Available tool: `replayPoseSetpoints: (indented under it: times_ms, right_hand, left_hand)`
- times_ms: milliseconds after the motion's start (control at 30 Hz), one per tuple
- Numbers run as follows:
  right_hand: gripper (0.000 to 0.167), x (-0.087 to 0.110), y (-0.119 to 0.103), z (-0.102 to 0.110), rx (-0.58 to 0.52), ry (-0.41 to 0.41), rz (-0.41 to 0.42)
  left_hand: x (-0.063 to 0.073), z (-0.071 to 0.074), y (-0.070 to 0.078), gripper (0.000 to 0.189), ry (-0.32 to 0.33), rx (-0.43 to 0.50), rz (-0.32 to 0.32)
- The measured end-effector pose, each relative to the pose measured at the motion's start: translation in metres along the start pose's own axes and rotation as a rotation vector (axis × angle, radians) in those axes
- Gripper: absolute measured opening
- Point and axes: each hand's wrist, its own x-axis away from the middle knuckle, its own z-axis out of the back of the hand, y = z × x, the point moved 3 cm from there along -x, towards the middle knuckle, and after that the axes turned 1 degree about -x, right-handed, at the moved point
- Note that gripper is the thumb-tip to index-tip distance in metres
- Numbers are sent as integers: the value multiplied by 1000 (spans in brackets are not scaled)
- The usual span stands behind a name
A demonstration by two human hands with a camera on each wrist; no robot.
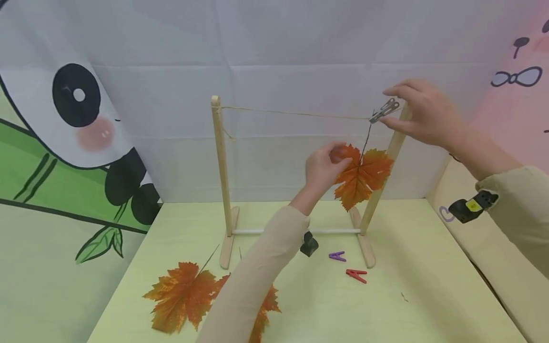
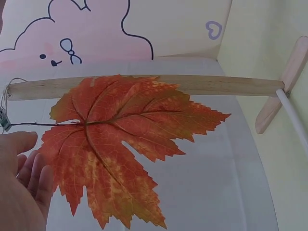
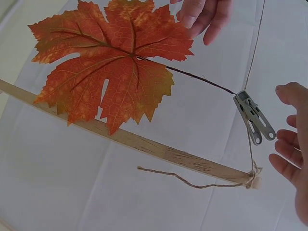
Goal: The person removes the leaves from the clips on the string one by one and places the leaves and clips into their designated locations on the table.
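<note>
An orange maple leaf (image 1: 362, 174) hangs by its dark stem from a grey clothespin (image 1: 384, 111), which grips the twine (image 1: 296, 113) near its right end. In the right wrist view the clothespin (image 3: 254, 118) stands apart from my right hand (image 3: 291, 139), whose thumb and fingers are spread on either side of it. My left hand (image 1: 324, 166) is beside the leaf's left edge, thumb and fingers loosely bent. From the left wrist, the fingers of this hand (image 2: 24, 178) show near the stem and leaf edge, pinching nothing.
The twine spans a wooden frame with a left post (image 1: 220, 166) and a right post (image 1: 388, 166). On the table (image 1: 429, 267) lie a purple clothespin (image 1: 337, 256), a red clothespin (image 1: 356, 275) and more maple leaves (image 1: 182, 297), partly behind my left sleeve.
</note>
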Motion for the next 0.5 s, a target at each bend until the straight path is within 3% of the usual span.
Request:
replayPoseSetpoints:
  times_ms: [267, 500]
  right_hand:
    - [47, 2, 4, 4, -9, -29, -76]
    - [46, 3, 8, 6, -12, -52, -108]
  left_hand:
    - [-12, -3, 14, 36, -24, -52, 30]
    - [-15, -8, 23, 35, 0, -34, 6]
